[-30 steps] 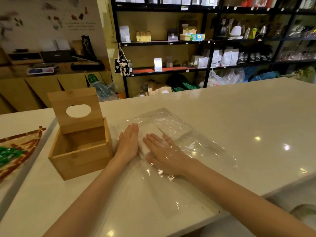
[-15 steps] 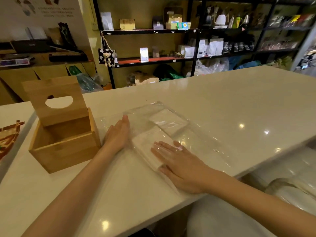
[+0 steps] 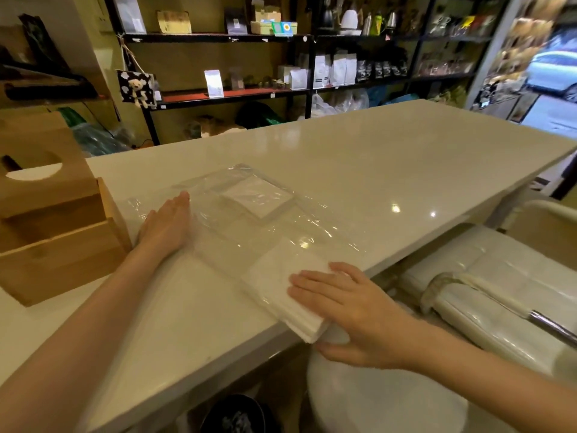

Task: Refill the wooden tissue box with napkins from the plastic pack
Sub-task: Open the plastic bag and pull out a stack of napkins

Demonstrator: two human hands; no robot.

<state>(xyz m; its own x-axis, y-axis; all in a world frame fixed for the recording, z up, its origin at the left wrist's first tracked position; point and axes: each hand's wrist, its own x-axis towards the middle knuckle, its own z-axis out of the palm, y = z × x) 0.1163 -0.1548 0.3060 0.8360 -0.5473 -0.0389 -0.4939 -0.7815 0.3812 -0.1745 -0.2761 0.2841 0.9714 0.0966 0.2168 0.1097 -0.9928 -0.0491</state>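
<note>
My right hand (image 3: 349,310) grips the napkin stack (image 3: 290,295) at the counter's near edge, fingers flat on top and thumb tucked under the overhanging corner; my left hand (image 3: 167,225) lies flat and relaxed on the plastic pack (image 3: 249,214), pinning it beside the wooden tissue box (image 3: 59,242). I judge the stack is partway out of the film. To finish well I'd keep the pack pressed down, draw the stack out level so sheets don't fan, then carry it across to the box, whose lid (image 3: 37,164) stands open on the white counter (image 3: 390,157)
</note>
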